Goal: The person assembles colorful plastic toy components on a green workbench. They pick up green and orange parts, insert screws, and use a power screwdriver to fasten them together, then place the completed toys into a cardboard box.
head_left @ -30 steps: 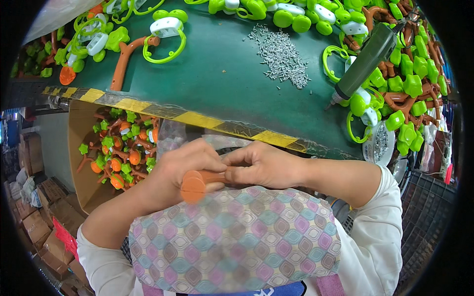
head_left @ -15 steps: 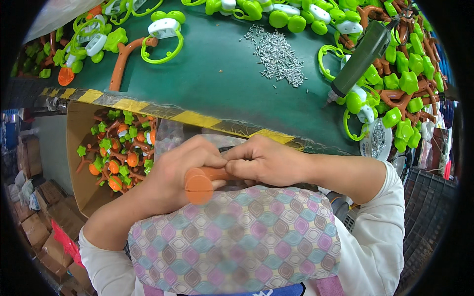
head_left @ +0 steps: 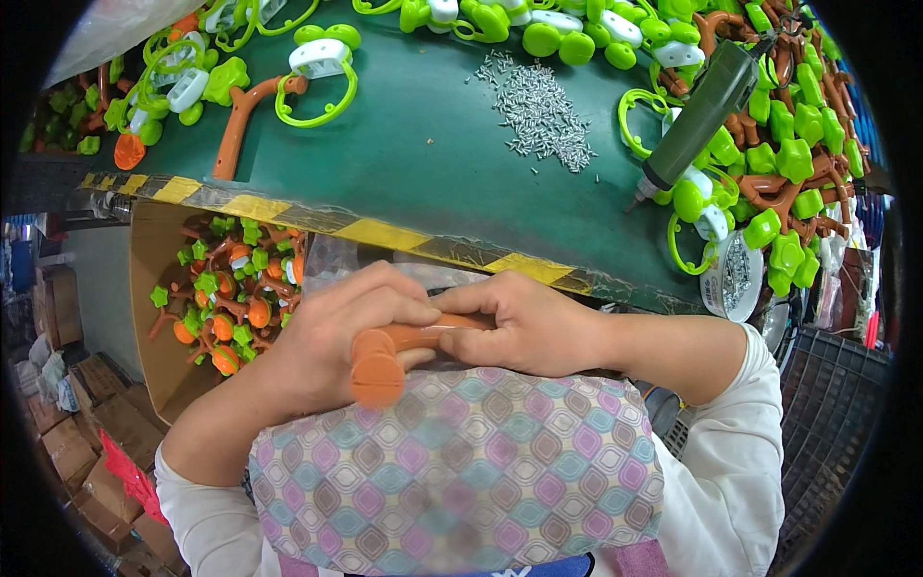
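Close to my body, below the table edge, both hands hold an orange-brown plastic branch-shaped toy part (head_left: pixel 377 370). Its round, flat end points toward me, and its stem runs to the right. My left hand (head_left: pixel 332 332) is closed around the left side of the stem, just behind the round end. Opposite it, my right hand (head_left: pixel 527 325) pinches the stem between thumb and fingers. The fingertips of the two hands nearly meet above the stem. The far end of the part is hidden by my right hand.
Beyond the striped edge of the green table (head_left: pixel 404 154) lies a pile of small screws (head_left: pixel 543 115). A dark green electric screwdriver (head_left: pixel 702 120) hangs at right, over heaped green and brown parts. A white tub of screws (head_left: pixel 735 274) is nearby. Finished-looking toys fill a cardboard box (head_left: pixel 154 288) at left.
The round end of the toy part has shifted slightly left and toward me. My right hand has slid a little to the right, and more of the stem shows between my hands.
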`<state>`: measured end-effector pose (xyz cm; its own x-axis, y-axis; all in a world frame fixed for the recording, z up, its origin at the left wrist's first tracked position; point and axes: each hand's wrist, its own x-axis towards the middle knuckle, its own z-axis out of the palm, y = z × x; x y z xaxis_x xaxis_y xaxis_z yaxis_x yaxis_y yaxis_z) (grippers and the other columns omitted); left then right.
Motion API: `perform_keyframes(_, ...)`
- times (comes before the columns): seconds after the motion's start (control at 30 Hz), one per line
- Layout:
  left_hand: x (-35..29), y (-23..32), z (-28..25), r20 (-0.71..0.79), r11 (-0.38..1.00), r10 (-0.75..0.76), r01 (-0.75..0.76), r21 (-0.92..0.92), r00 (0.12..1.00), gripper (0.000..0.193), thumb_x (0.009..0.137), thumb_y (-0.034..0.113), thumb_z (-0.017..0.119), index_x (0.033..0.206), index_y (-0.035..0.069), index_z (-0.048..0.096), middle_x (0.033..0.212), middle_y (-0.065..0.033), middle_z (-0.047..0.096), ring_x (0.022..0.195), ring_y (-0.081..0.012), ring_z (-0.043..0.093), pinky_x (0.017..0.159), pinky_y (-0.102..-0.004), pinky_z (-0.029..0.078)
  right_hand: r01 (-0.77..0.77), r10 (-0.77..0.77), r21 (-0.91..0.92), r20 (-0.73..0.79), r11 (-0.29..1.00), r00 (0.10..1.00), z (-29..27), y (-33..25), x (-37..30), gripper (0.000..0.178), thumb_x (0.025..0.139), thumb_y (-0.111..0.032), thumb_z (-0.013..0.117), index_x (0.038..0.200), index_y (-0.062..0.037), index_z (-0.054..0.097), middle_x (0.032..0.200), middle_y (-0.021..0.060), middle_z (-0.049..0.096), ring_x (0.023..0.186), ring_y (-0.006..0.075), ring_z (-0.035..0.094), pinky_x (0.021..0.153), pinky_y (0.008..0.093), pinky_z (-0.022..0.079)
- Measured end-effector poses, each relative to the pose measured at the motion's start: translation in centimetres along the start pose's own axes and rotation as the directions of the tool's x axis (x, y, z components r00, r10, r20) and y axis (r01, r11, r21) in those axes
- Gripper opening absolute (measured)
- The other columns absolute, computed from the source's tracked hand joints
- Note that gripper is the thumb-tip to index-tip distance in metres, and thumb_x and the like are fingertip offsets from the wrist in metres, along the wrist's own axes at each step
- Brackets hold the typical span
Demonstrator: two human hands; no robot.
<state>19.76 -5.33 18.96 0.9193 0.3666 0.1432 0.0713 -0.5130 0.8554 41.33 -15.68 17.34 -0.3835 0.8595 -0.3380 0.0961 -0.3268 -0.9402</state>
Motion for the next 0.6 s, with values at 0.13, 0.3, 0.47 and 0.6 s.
perform_keyframes(0.13, 2.2, -1.2, -1.8, -0.063, 0.895, 0.291, -0.248, 0.371, 0.955, 0.034, 0.078, 0.013, 0.08, 0.109, 0.006, 0.068, 0.111, -0.0115, 0.069, 0.104, -0.0321, 0.067, 0.097, -0.0478, 0.048, 0.274, -0.401, -0.451, -0.216, 0.849, 0.89, -1.1, -1.4, 0.3, 0.027, 0.089, -0.019, 0.067, 0.11, -0.0018, 0.064, 0.086, 0.0155, 0.063, 0.074, 0.0313, 0.063, 0.067, 0.0412, 0.051)
perform_keyframes(0.3, 2.8, -5.1, -1.1, -0.411, 0.871, 0.112, 0.11, 0.48, 0.905, 0.027, 0.086, 0.007, 0.07, 0.113, 0.004, 0.065, 0.108, -0.0114, 0.065, 0.093, -0.0298, 0.064, 0.09, -0.0424, 0.05, 0.023, -0.503, -0.774, -0.388, 0.632, 0.773, -2.4, 2.1, 2.3, 0.038, 0.084, -0.015, 0.072, 0.12, -0.0088, 0.063, 0.094, 0.0094, 0.059, 0.085, 0.0301, 0.063, 0.068, 0.0426, 0.053)
perform_keyframes(0.47, 2.4, -5.5, 2.7, -0.265, 0.923, -0.322, 0.364, 0.128, 0.909, 0.029, 0.085, 0.009, 0.075, 0.112, 0.002, 0.064, 0.095, -0.0128, 0.061, 0.075, -0.028, 0.064, 0.068, -0.0368, 0.053, -0.013, -0.623, -0.884, -0.34, 0.468, 0.704, -2.9, 4.8, 3.6, 0.05, 0.078, -0.015, 0.079, 0.125, -0.0098, 0.064, 0.101, 0.0089, 0.059, 0.099, 0.0291, 0.058, 0.081, 0.0418, 0.048)
perform_keyframes(0.6, 2.2, -6.8, 3.4, -0.315, 0.917, -0.241, 0.322, 0.236, 0.918, 0.028, 0.082, 0.006, 0.076, 0.107, 0.002, 0.065, 0.095, -0.0127, 0.061, 0.077, -0.0301, 0.064, 0.068, -0.0387, 0.053, -0.298, -0.884, -0.846, -0.468, 0.442, 0.018, -9.0, 2.1, -1.7, 0.057, 0.087, -0.014, 0.074, 0.136, 0.0017, 0.049, 0.126, 0.0143, 0.055, 0.114, 0.0278, 0.054, 0.098, 0.0414, 0.043)
